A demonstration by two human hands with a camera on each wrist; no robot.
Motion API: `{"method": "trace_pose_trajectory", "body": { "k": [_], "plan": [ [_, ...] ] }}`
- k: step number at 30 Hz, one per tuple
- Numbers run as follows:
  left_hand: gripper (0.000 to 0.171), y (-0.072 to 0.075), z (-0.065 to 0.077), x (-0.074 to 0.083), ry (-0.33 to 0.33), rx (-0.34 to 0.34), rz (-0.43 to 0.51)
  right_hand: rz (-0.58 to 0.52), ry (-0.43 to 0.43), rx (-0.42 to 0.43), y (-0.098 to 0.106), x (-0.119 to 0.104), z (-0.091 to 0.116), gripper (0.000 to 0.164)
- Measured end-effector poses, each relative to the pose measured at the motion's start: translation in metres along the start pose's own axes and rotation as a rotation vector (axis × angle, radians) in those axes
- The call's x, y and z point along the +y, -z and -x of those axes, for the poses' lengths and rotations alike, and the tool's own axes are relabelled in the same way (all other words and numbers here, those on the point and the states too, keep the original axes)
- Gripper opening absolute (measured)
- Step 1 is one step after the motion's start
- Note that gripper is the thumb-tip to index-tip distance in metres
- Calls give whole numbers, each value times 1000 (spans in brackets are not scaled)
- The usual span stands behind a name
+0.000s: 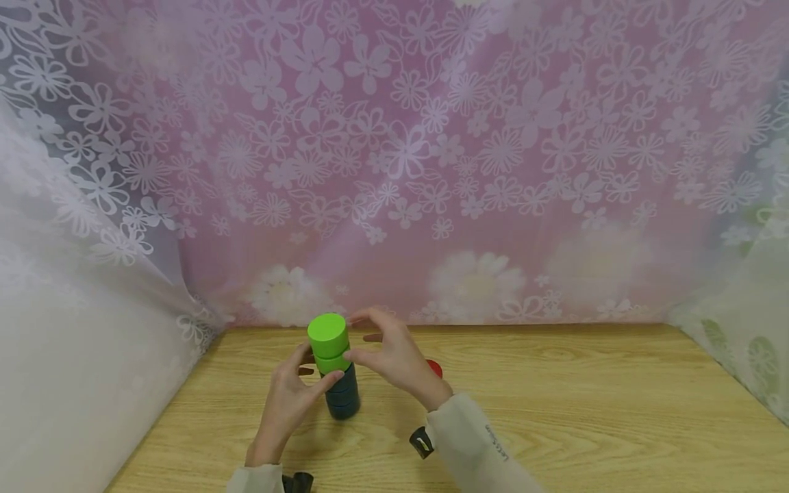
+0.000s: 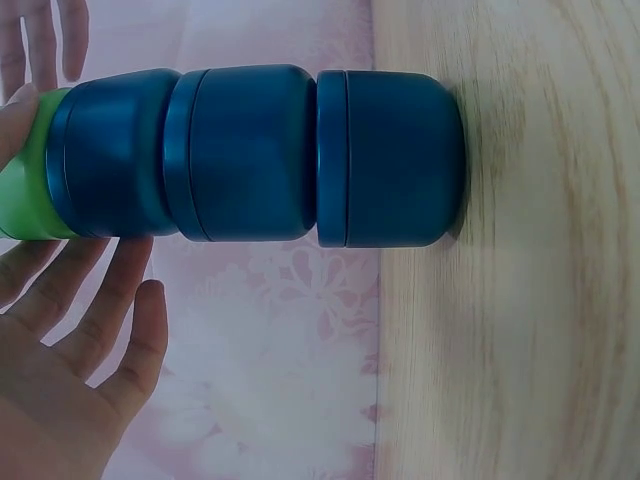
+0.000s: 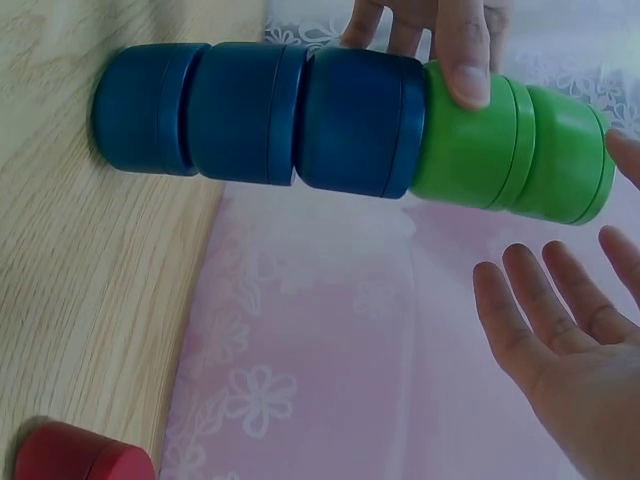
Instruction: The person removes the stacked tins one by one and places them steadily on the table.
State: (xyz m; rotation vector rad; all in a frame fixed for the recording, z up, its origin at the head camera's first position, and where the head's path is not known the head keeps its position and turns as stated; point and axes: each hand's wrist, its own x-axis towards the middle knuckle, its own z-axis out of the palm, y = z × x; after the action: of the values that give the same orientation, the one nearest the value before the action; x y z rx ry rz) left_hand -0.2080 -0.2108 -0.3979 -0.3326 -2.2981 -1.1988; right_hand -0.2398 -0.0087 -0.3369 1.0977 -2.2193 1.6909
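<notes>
A tall stack of round lidded canisters stands on the table, with three dark blue canisters [image 2: 250, 150] below and two bright green ones above. My left hand [image 1: 291, 397] holds the lower green canister [image 3: 468, 140], its thumb across the front and its fingers round the far side near the top blue one. Beside the upper green canister [image 1: 328, 335], my right hand [image 1: 397, 352] has its fingers spread and its thumb close to the canister's side. In the right wrist view, a gap shows between the right fingers [image 3: 530, 320] and the stack.
A red canister [image 3: 70, 455] sits on the wooden table [image 1: 585, 397], partly hidden behind my right wrist in the head view. A pink flowered curtain [image 1: 431, 171] hangs along the back edge, and pale sheets [image 1: 61, 329] close off both sides.
</notes>
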Motion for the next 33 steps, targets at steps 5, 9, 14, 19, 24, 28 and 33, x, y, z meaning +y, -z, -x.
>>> {"method": "trace_pose_trajectory", "body": {
  "k": [5,9,14,19,24,28,33],
  "plan": [
    [60,1,0,1,21,-8,3,-4,16,0,-4,-1,-1,45],
    [60,1,0,0,25,-12,4,-5,25,2,-6,-1,-3,45],
    [59,2,-1,0,14,-15,0,-9,27,6,-8,-1,-4,48],
    [60,2,-1,0,15,-15,2,-20,41,13,-10,1,-5,47],
    [59,2,-1,0,22,-21,12,-33,52,30,-12,2,-6,47],
    [60,2,-1,0,23,-22,15,-19,46,36,-12,0,-7,49],
    [61,1,-1,-1,18,-15,1,-27,71,33,-14,2,-9,49]
  ]
}}
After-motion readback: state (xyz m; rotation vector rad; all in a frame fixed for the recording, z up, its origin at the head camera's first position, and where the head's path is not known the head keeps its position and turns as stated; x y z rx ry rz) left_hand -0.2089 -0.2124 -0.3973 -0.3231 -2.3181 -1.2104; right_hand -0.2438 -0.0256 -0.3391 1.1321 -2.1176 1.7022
